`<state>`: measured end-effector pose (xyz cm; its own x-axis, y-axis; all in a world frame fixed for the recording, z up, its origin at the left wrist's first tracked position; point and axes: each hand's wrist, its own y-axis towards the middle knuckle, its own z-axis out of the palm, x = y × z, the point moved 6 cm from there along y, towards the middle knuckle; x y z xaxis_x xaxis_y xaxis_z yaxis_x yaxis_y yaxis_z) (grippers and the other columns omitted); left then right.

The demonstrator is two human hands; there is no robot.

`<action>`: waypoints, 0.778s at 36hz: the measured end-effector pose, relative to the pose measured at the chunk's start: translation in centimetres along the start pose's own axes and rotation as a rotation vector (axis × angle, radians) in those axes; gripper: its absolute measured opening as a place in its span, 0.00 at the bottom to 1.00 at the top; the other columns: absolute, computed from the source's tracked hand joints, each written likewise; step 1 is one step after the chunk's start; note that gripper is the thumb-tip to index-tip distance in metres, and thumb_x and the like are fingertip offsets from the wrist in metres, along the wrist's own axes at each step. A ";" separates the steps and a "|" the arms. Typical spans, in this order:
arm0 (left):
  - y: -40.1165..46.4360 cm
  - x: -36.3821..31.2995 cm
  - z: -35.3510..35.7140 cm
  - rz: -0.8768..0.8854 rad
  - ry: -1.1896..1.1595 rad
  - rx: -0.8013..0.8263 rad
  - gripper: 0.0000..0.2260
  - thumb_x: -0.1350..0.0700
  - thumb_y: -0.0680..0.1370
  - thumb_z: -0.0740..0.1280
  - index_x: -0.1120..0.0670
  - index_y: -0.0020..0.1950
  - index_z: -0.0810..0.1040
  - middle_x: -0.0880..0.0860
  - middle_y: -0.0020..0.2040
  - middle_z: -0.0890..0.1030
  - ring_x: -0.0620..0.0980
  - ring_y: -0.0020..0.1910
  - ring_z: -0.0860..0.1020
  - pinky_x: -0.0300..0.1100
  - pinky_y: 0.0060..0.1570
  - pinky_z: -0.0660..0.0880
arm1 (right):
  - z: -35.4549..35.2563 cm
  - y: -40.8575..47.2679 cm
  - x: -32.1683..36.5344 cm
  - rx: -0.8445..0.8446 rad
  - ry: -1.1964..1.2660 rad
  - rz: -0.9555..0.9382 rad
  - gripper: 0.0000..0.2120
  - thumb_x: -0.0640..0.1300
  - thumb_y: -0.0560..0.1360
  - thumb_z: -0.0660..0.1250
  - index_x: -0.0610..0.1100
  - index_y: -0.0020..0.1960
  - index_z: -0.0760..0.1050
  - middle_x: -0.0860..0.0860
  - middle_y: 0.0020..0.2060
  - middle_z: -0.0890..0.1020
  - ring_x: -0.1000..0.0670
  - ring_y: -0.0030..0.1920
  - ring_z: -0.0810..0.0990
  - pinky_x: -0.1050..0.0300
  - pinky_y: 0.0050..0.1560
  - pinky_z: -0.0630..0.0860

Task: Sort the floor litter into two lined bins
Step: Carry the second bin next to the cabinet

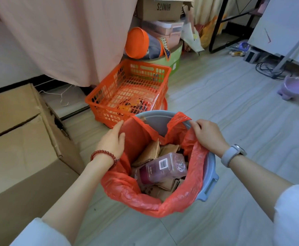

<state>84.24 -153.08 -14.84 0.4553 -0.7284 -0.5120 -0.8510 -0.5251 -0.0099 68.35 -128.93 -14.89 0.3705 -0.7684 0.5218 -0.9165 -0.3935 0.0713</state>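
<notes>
- Both hands are up at the top of the grey-blue bin [209,176] — the left hand [112,140] on the near-left side, the right hand [208,134] on the far-right.
- The left hand has fingers fairly straight, thumb tucked inside the red liner [127,190], pressing or lightly pinching the plastic there; I cannot tell how firm the hold is.
- The right hand has its fingers curled over the liner's edge by the rim, pinching a bunched fold of plastic.
- Between the two hands sits the sorted litter: a clear plastic bottle [163,168] with a barcode label lies across scraps of brown cardboard [152,151], all down inside the bag.
- The liner is folded over the rim on the near side, below the wrists, but beyond the fingertips it sags inward and bare rim shows.
- My read — the step in hand is dressing or gathering the liner, not picking litter.
- If it is being seated, the next move calls for stretching the slack far edge outward and down over the bare rim, keeping tension even so the thin plastic does not tear.
- Beyond the left hand stands an orange basket [127,89]; left of the left forearm, a big cardboard box [21,139].
- No second lined bin is in sight.
</notes>
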 end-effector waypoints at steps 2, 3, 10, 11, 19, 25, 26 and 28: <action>-0.5 0.3 -0.2 -0.003 -0.038 -0.075 0.17 0.56 0.80 0.56 0.53 0.70 0.67 0.58 0.65 0.74 0.58 0.62 0.72 0.46 0.59 0.68 | -0.3 -0.7 -0.5 -0.018 -0.003 0.002 0.14 0.48 0.79 0.57 0.40 0.55 0.75 0.36 0.49 0.81 0.36 0.53 0.77 0.47 0.51 0.71; -0.7 0.4 -0.2 -0.013 -0.027 -0.107 0.16 0.55 0.80 0.55 0.53 0.68 0.69 0.57 0.63 0.75 0.58 0.61 0.73 0.47 0.58 0.69 | -0.3 -1.0 -0.7 -0.002 -0.022 0.005 0.16 0.48 0.79 0.57 0.41 0.63 0.71 0.36 0.52 0.80 0.35 0.55 0.77 0.46 0.53 0.71; -4.1 -1.1 0.3 -0.192 0.024 -0.019 0.16 0.51 0.81 0.53 0.49 0.67 0.69 0.58 0.61 0.76 0.61 0.58 0.74 0.51 0.55 0.71 | -2.2 -5.8 -1.2 0.059 -0.157 -0.047 0.20 0.44 0.79 0.56 0.48 0.71 0.62 0.39 0.55 0.77 0.35 0.53 0.77 0.44 0.49 0.73; -5.0 -1.4 0.4 -0.231 0.039 0.024 0.16 0.51 0.81 0.52 0.48 0.68 0.68 0.58 0.61 0.75 0.61 0.58 0.74 0.51 0.55 0.71 | -2.5 -6.8 -1.5 0.089 -0.180 -0.034 0.21 0.43 0.79 0.56 0.49 0.72 0.61 0.39 0.53 0.77 0.35 0.51 0.77 0.44 0.46 0.74; -13.2 -5.6 -1.4 -0.406 0.089 0.364 0.17 0.52 0.82 0.51 0.45 0.71 0.64 0.60 0.62 0.74 0.62 0.59 0.73 0.50 0.56 0.70 | -6.9 -15.5 -2.6 0.428 -0.233 0.232 0.30 0.37 0.78 0.52 0.54 0.75 0.47 0.39 0.52 0.72 0.35 0.48 0.78 0.44 0.45 0.73; -17.3 -12.4 -7.8 -0.368 0.063 0.376 0.17 0.52 0.81 0.53 0.47 0.69 0.68 0.61 0.58 0.75 0.62 0.55 0.75 0.50 0.53 0.72 | -15.6 -20.8 -1.3 0.471 -0.176 0.356 0.30 0.36 0.77 0.52 0.53 0.76 0.49 0.39 0.51 0.70 0.35 0.47 0.77 0.44 0.45 0.73; -18.0 -14.0 -9.2 -0.362 0.054 0.384 0.17 0.52 0.81 0.54 0.48 0.69 0.69 0.61 0.57 0.75 0.63 0.54 0.75 0.50 0.53 0.72 | -17.9 -21.8 -1.0 0.472 -0.160 0.395 0.30 0.36 0.77 0.52 0.53 0.75 0.49 0.39 0.51 0.70 0.35 0.47 0.77 0.44 0.45 0.73; -19.0 -15.9 -11.1 -0.349 0.033 0.377 0.16 0.53 0.81 0.55 0.49 0.68 0.70 0.61 0.56 0.75 0.62 0.54 0.75 0.49 0.52 0.71 | -20.6 -23.4 -0.3 0.441 -0.118 0.440 0.29 0.36 0.78 0.52 0.53 0.75 0.51 0.39 0.50 0.71 0.35 0.46 0.77 0.44 0.46 0.75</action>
<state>96.06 -136.40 3.04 0.7317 -0.5547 -0.3960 -0.6795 -0.5484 -0.4874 86.57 -109.14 0.79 0.0103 -0.9463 0.3230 -0.8479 -0.1795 -0.4989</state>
